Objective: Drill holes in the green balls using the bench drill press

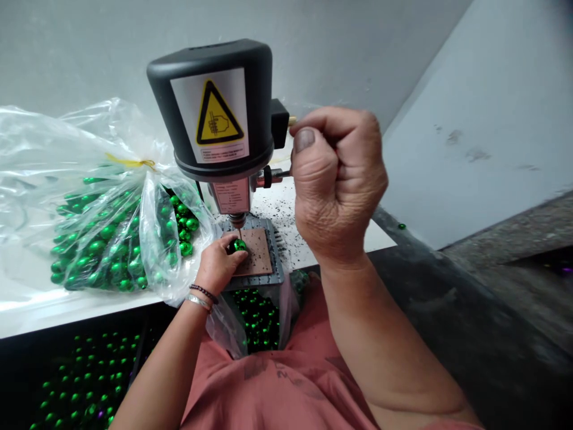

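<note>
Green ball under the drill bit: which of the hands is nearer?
Left: left hand holds the ball; right hand is above and to its right, beside the drill head.

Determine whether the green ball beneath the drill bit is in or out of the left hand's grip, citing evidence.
In: the left hand has its thumb and a finger against the green ball.

– What colour is the motor cover (259, 113)?
– It is black; its white label (188, 107) shows a black-edged yellow triangle (219, 122).
– And the balls (191, 224)?
– Bright green. The bag tie (131, 162) is yellow, the worktop (307, 257) white, speckled with black, the shirt (264, 394) dull red.
</note>
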`<state>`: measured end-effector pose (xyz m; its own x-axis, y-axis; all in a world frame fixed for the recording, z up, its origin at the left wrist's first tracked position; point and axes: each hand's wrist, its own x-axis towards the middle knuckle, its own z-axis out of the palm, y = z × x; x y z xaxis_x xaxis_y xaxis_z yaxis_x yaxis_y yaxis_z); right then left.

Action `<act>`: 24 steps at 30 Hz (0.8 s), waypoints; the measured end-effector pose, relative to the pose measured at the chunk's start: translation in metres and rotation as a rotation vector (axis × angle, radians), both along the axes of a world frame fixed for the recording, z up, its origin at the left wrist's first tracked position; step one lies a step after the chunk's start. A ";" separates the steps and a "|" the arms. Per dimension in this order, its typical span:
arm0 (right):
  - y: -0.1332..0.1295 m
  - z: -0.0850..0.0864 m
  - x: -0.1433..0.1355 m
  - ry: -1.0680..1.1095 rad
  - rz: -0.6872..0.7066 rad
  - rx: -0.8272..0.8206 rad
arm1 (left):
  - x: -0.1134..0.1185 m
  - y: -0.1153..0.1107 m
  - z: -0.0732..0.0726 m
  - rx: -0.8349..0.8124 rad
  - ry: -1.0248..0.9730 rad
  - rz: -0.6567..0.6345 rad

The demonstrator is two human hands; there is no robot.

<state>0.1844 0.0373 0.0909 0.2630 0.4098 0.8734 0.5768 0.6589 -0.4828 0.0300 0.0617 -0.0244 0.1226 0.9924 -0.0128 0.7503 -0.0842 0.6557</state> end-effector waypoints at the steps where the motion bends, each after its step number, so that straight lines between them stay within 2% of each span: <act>1: 0.000 0.000 0.000 0.004 0.006 0.001 | 0.001 0.002 0.002 0.016 0.033 -0.028; 4: 0.000 -0.001 -0.001 0.012 0.019 0.001 | 0.003 0.007 0.003 0.033 0.068 -0.102; 7: 0.001 -0.003 0.000 0.004 0.010 0.021 | 0.003 0.012 -0.001 0.034 0.024 -0.157; 15: -0.005 -0.011 -0.002 -0.025 -0.092 0.099 | 0.000 0.010 -0.012 0.101 -0.045 -0.187; 24: -0.019 -0.023 -0.008 0.071 -0.038 -0.113 | 0.002 0.009 -0.019 0.116 -0.016 -0.082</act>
<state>0.1763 0.0180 0.0681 0.3396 0.4928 0.8011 0.5619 0.5768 -0.5930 0.0316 0.0704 -0.0434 0.2025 0.9738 0.1038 0.7270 -0.2205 0.6502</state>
